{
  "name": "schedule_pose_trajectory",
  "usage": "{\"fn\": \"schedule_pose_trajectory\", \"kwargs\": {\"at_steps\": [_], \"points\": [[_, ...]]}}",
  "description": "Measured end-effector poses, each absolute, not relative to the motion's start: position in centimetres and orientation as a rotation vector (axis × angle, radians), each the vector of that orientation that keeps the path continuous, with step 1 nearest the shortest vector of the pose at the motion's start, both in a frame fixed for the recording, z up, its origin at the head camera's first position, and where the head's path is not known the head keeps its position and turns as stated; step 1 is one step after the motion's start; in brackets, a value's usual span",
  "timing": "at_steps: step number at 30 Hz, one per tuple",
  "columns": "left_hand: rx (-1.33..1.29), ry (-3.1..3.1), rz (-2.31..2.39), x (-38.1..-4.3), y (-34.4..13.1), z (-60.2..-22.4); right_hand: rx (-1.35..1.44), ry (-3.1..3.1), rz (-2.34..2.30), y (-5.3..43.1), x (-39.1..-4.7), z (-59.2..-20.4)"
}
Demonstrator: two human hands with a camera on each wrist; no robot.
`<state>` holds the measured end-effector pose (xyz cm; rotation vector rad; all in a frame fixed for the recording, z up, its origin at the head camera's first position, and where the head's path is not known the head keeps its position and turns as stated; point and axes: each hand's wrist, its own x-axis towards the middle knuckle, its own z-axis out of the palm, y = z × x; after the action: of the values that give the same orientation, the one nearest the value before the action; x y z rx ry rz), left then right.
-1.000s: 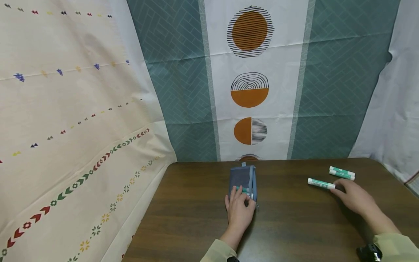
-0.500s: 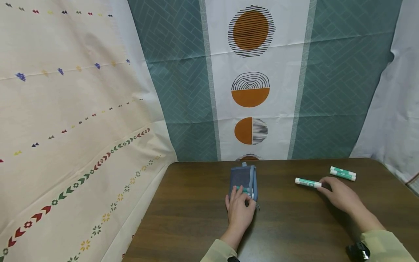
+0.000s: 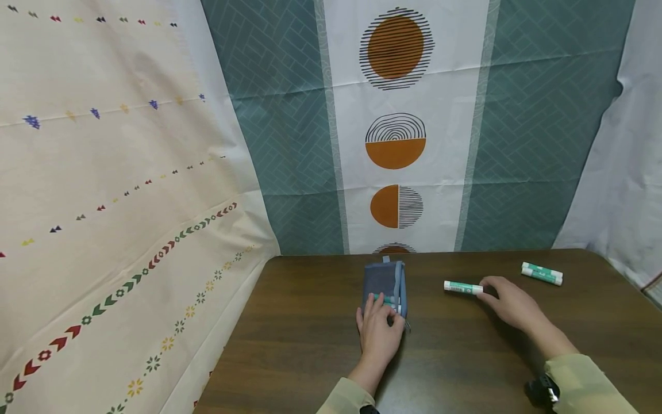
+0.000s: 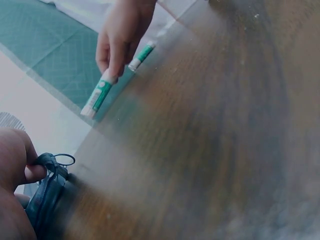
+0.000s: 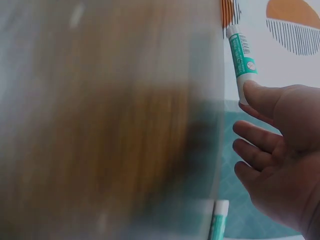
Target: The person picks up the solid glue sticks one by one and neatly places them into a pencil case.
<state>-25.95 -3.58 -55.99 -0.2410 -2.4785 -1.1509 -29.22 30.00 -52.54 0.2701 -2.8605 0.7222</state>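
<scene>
My right hand (image 3: 509,302) pinches a green-and-white glue stick (image 3: 462,287) by one end, between thumb and forefinger. In the right wrist view the glue stick (image 5: 242,57) points away from the thumb, and the other fingers are apart from it. My left hand (image 3: 376,336) lies over the near part of a blue-grey zip pouch (image 3: 380,279), its thumb and forefinger closed at the pouch's edge. Green-and-white tubes (image 3: 388,302) show inside the pouch, partly hidden by the fingers. A dark zip pull loop (image 4: 65,159) hangs by the left fingers in the left wrist view.
Another green-and-white glue stick (image 3: 541,273) lies on the brown wooden table (image 3: 439,362), near its back right. Patterned cloths, such as the teal and white cloth (image 3: 445,149), hang behind the table and at both sides.
The right hand has moved left over the table with the pinched glue stick, closer to the pouch and away from the other glue stick. The left hand and pouch stay put.
</scene>
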Motion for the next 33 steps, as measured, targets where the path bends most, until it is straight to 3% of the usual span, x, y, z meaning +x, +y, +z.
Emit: {"fn": "schedule_pose_trajectory", "kwargs": {"at_steps": [33], "points": [[-0.211, -2.527, -1.183, -26.3, -3.6, -56.0, 0.405, -2.841, 0.810, 20.7, -31.8, -52.4]]}}
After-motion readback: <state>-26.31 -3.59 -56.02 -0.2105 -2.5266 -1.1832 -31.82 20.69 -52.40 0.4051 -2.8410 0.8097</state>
